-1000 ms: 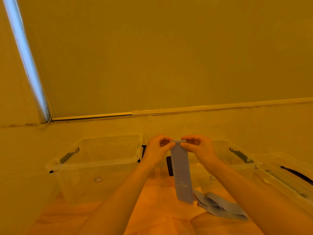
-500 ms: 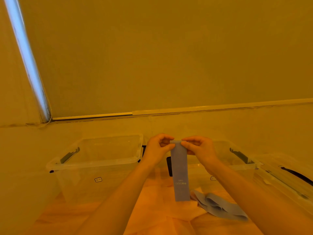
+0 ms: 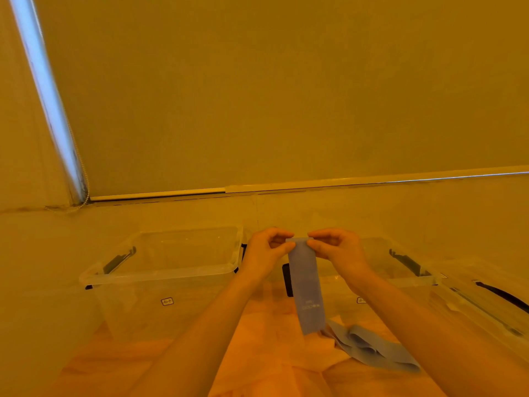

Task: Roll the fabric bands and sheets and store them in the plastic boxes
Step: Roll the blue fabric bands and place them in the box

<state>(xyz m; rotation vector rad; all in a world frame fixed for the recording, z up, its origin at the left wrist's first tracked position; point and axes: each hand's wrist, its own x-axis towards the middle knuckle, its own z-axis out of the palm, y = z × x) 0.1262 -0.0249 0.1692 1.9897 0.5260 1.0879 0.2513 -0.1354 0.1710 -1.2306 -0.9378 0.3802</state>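
A blue fabric band hangs straight down in front of me, held up by its top edge. My left hand pinches the top left corner and my right hand pinches the top right corner, fingers curled over the edge. Its lower end hangs just above the floor. More blue bands lie crumpled on the floor at the lower right. A clear plastic box stands open at the left, and a second clear box stands behind my right arm.
A pale sheet is spread on the wooden floor under my arms. A clear lid with a black handle leans at the far right. A wall with a blind rises behind the boxes.
The hanging part of the band has grown slightly shorter and its lower end has risen a little. Both hands stay at the top edge.
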